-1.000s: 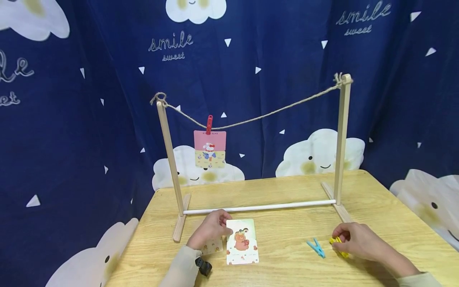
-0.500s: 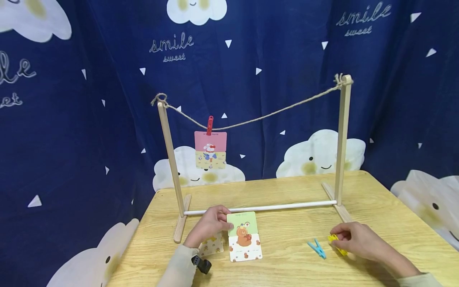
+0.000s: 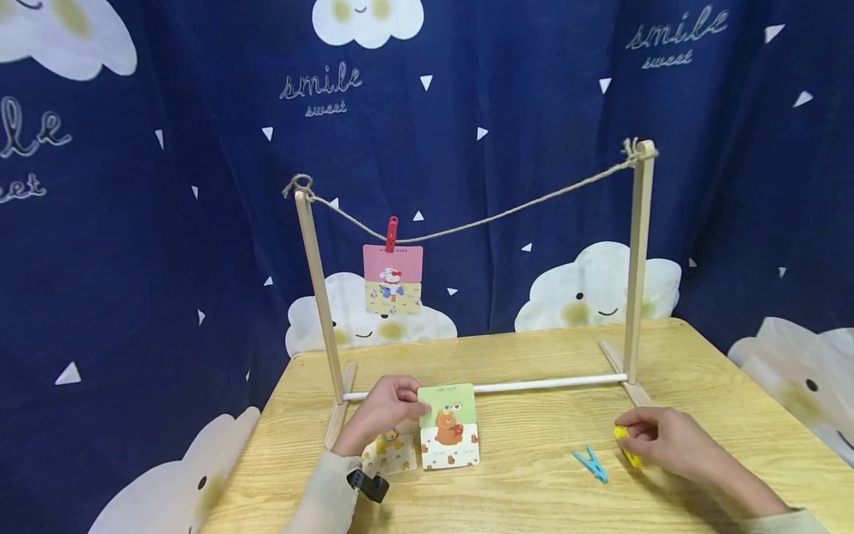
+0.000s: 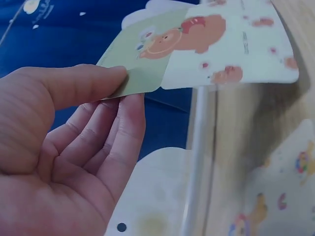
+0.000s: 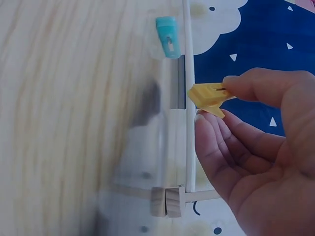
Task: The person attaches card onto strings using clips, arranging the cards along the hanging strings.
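Note:
My left hand [image 3: 390, 410] pinches the upper left edge of a green and white card with a bear [image 3: 449, 429], thumb on its face. In the left wrist view the card [image 4: 216, 44] is raised off the table and tilted. Below that hand lies a second card with yellow figures [image 3: 392, 452], partly covered by the hand in the head view. My right hand [image 3: 667, 437] pinches a yellow clothespin [image 3: 629, 446] between thumb and fingers; the right wrist view shows the clothespin [image 5: 211, 96] at the fingertips. A light blue clothespin [image 3: 591, 465] lies on the table just left of it.
A wooden stand with a left post [image 3: 319, 297], a right post [image 3: 639, 259] and a white bottom rod [image 3: 547, 383] stands on the table [image 3: 534, 497]. Twine [image 3: 507, 216] sags between the posts. A red clothespin [image 3: 391, 233] holds a pink and yellow card [image 3: 392, 285] on it.
The bear card has been lifted off the table and tipped up towards the camera by the left hand, showing more of the second card. The right hand has raised the yellow clothespin slightly.

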Tool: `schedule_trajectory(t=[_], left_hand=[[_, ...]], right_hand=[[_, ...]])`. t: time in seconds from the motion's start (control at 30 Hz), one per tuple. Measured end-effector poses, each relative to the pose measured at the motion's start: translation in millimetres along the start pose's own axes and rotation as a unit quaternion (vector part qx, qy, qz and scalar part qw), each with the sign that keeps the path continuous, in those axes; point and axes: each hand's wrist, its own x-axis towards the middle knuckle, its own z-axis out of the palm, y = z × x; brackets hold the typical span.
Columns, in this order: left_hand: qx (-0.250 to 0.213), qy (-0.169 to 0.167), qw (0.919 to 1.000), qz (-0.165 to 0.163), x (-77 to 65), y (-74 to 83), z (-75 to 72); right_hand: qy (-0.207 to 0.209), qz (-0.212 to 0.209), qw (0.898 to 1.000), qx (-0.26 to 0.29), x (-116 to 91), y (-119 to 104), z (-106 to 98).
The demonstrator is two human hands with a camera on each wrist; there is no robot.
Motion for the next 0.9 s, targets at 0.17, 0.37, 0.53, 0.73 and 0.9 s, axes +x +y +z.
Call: schedule_trajectory(t=[0.17,0.37,0.53,0.73,0.9], left_hand=[[0.009,0.004,0.9997,0.020,2.1,12.4,-4.7],[0.017,0.027,0.9988,0.036,3.1,25.8,-8.7],[0.003,0.051,0.9978,0.043,3.9,37.5,-8.9],[-0.019,0.077,0.9950,0.061,4.0,49.9,-5.8],[-0.037,0.101,0.9915,0.073,6.0,59.1,-3.8]], right_hand=[[0.007,0.004,1.000,0.008,0,-8,-3],[0.017,-0.013,1.000,0.005,3,-22,-5],[0.042,-0.054,0.997,0.018,8,-34,-8],[0.045,-0.061,0.996,0.040,13,-43,-9],[0.044,-0.056,0.996,0.046,17,-57,-11]])
